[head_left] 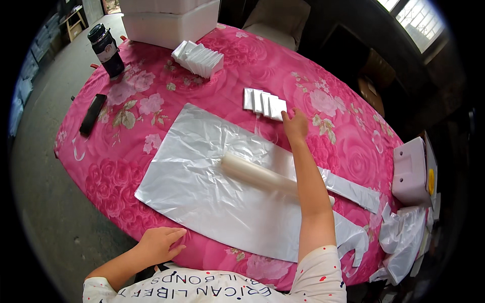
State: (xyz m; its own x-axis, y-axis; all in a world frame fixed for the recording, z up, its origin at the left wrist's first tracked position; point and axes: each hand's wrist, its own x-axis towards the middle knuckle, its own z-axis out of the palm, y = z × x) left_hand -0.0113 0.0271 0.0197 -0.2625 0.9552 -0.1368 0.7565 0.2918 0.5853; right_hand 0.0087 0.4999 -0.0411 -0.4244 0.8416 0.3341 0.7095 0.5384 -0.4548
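Observation:
At the end of a short row of small folded white plastic packets (263, 103), my right hand (296, 125) has its fingertips on the edge of the last packet and seems to pinch it. My left hand (160, 245) lies on the near table edge, fingers apart and holding nothing. Between my arms spreads a large flat sheet of thin whitish plastic (202, 187), creased, with two strap-like ends at the right. A pale translucent roll (252, 170) rests across it, and my right forearm hides part of the roll.
A pink flowered cloth (237, 55) covers the table. Toward the back are a pile of folded white packets (198, 59), a white box (172, 25) and a dark bottle (107, 53). At left lies a black oblong object (93, 115). A white bin (410, 171) and loose plastic (402, 237) are at right.

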